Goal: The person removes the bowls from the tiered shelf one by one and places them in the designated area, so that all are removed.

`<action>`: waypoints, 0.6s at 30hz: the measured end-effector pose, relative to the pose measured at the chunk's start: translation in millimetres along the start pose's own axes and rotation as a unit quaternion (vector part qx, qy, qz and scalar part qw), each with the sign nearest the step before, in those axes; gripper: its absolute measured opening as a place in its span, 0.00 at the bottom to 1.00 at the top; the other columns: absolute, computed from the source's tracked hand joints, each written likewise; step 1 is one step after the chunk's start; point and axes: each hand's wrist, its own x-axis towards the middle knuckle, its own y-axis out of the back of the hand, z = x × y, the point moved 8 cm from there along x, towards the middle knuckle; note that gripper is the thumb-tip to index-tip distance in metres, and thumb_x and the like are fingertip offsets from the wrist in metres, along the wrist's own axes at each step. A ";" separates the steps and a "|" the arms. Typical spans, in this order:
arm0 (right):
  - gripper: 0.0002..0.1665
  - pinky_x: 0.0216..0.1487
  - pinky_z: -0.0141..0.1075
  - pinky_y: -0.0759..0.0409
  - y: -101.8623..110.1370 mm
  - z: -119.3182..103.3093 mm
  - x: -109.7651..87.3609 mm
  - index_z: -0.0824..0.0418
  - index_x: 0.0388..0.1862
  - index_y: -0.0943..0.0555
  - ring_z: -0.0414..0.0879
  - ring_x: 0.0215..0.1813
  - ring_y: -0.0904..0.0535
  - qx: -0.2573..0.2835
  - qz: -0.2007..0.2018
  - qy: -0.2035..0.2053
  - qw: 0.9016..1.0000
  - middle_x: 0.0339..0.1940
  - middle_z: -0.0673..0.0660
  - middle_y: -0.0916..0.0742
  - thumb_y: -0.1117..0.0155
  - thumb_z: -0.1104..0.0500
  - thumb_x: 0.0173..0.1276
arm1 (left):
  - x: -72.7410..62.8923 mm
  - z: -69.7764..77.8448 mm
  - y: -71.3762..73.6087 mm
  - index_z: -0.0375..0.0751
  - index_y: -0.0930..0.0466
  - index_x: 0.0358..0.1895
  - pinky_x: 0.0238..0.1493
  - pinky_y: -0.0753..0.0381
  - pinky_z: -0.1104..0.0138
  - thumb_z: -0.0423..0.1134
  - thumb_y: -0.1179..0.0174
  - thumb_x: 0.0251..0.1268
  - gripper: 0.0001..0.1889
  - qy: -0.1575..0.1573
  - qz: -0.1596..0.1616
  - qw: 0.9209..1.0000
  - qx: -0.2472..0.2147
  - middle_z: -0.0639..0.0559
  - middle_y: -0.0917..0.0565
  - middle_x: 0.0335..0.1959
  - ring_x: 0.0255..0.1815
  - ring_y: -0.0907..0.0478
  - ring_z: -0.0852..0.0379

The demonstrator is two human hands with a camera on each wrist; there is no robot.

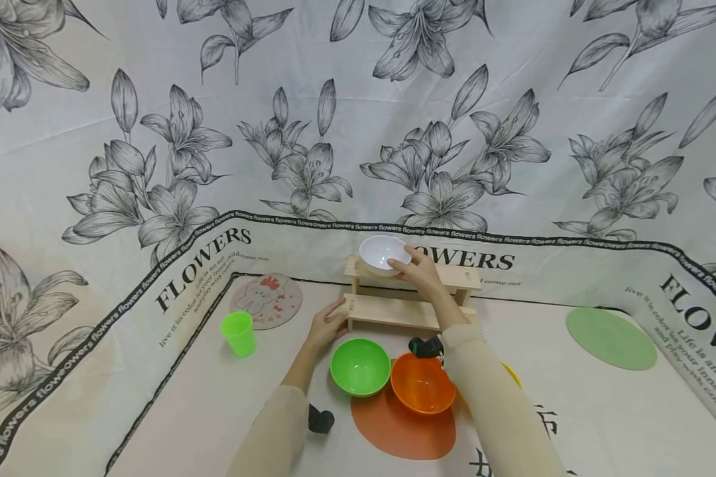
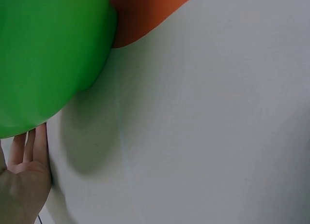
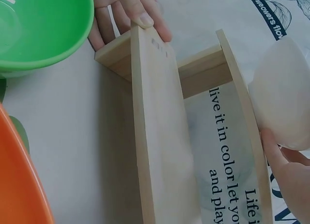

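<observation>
My right hand (image 1: 420, 273) pinches the rim of a white bowl (image 1: 382, 254). The bowl is at the left end of the upper step of a two-step wooden rack (image 1: 394, 310), its base right at the board in the right wrist view (image 3: 283, 96). My left hand (image 1: 327, 324) grips the left end of the lower step, thumb on the board's edge and fingers around the side. Nearer to me are a green bowl (image 1: 360, 368) and an orange bowl (image 1: 422, 385), side by side. In the left wrist view, the green bowl (image 2: 48, 54) covers part of my left hand (image 2: 30, 180).
A light green cup (image 1: 238, 333) stands at left beside a round pink mat (image 1: 268, 301) with a cartoon print. An orange mat (image 1: 402, 430) lies under the bowls; a green mat (image 1: 611, 338) is at far right. A yellow rim (image 1: 512, 375) shows behind my right sleeve. Flowered cloth (image 1: 358, 165) hangs behind.
</observation>
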 end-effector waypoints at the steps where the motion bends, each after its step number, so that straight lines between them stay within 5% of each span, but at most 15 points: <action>1: 0.46 0.59 0.38 0.22 -0.3 0.6 -0.4 0.65 0.75 0.52 0.62 0.62 0.30 0.007 0.005 -0.002 1.000 0.71 0.72 0.42 0.38 0.60 0.66 | -0.1 -0.2 0.6 0.44 0.33 0.67 0.48 0.16 0.59 0.34 0.46 0.69 0.23 0.000 0.000 1.000 0.000 0.31 0.27 0.59 0.56 0.24 0.40; 7: 0.49 0.56 0.36 0.20 1.4 2.9 -2.1 0.65 0.74 0.50 0.62 0.66 0.34 0.010 0.025 0.009 1.000 0.74 0.70 0.44 0.34 0.62 0.61 | 0.3 -1.4 1.1 0.45 0.33 0.67 0.49 0.17 0.59 0.35 0.46 0.69 0.24 0.004 -0.003 1.000 -0.005 0.32 0.28 0.60 0.57 0.25 0.40; 13: 0.50 0.69 0.46 0.33 6.6 4.8 -6.5 0.63 0.74 0.46 0.61 0.71 0.42 -0.064 0.031 0.019 0.997 0.75 0.65 0.43 0.30 0.57 0.58 | 0.1 -0.8 0.8 0.46 0.33 0.67 0.49 0.16 0.60 0.35 0.46 0.69 0.24 0.006 -0.004 1.000 -0.003 0.33 0.27 0.60 0.58 0.25 0.41; 18: 0.51 0.67 0.46 0.30 6.6 2.5 -12.3 0.62 0.74 0.47 0.62 0.68 0.37 -0.053 0.019 0.020 0.998 0.74 0.66 0.42 0.30 0.59 0.56 | -0.5 -0.5 -0.6 0.44 0.34 0.68 0.49 0.17 0.59 0.35 0.47 0.69 0.24 0.003 -0.009 1.000 -0.010 0.31 0.27 0.59 0.56 0.24 0.40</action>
